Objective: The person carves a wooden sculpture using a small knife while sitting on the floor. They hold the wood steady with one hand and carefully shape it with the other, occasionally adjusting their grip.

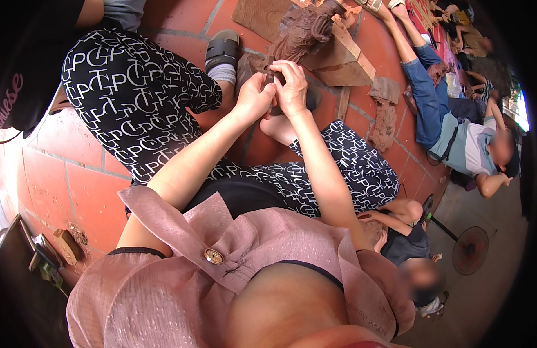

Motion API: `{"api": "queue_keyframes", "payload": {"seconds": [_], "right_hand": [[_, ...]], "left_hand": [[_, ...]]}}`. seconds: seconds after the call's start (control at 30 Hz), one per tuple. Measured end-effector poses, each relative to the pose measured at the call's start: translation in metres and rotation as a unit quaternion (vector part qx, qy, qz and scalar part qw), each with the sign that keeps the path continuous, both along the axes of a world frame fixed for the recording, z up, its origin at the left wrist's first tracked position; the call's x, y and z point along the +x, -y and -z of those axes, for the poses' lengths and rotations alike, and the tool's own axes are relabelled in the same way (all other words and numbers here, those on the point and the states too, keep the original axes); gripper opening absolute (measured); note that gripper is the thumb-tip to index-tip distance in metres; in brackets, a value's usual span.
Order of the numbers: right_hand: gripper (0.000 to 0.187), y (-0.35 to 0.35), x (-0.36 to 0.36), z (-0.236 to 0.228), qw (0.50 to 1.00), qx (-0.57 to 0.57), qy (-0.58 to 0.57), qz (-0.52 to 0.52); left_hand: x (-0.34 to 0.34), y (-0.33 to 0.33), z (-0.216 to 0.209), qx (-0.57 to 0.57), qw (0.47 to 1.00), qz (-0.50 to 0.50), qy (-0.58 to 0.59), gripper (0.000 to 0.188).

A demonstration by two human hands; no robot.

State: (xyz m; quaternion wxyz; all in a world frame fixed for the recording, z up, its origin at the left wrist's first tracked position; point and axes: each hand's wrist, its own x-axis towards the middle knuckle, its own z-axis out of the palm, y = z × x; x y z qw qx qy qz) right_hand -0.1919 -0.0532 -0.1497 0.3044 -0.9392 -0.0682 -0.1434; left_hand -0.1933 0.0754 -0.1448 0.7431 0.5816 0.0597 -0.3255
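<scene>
In front of me, between my knees, my left hand (257,97) and my right hand (291,91) meet with fingers curled and thumbs close together. Both are closed around something small and dark brown, mostly hidden by the fingers. Whether it is a separate piece or part of the carving behind it, I cannot tell. Just beyond my fingertips lies a reddish-brown carved wooden figure (306,33) with folded, rippled surfaces. It rests against a pale angular wooden block (341,58).
A flat wooden board (254,18) lies behind the carving. Right of it, another rough carved piece (384,113) lies on the red tiles (88,191). My grey sandal (223,53) is at the left. Other people sit at the right, near a standing fan (470,250).
</scene>
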Motion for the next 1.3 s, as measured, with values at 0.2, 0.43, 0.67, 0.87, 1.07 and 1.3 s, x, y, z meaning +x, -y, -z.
{"api": "queue_keyframes", "payload": {"seconds": [0.2, 0.43, 0.67, 0.87, 1.07, 1.3], "right_hand": [[0.030, 0.002, 0.007, 0.002, 0.999, -0.024, 0.025, -0.005], [0.030, 0.000, 0.012, 0.000, 0.998, 0.065, -0.001, 0.023], [0.030, 0.001, 0.010, 0.004, 1.000, 0.005, 0.009, 0.012], [0.031, 0.001, 0.011, 0.008, 0.999, -0.032, 0.035, 0.012], [0.032, 0.004, 0.017, 0.012, 0.996, 0.071, 0.008, 0.045], [0.031, 0.001, 0.017, 0.007, 0.991, 0.122, -0.012, 0.047]], "left_hand": [[0.005, 0.002, 0.006, -0.024, 1.000, -0.002, -0.014, 0.011], [0.013, 0.001, -0.003, 0.019, 0.999, 0.006, 0.040, 0.013], [0.013, -0.006, -0.011, 0.084, 0.994, 0.037, 0.067, 0.026], [0.011, -0.001, 0.006, 0.141, 0.978, 0.027, 0.148, 0.030], [0.019, 0.011, 0.035, 0.220, 0.841, -0.105, 0.483, 0.023], [0.016, 0.005, 0.025, 0.222, 0.913, -0.032, 0.341, 0.023]]}}
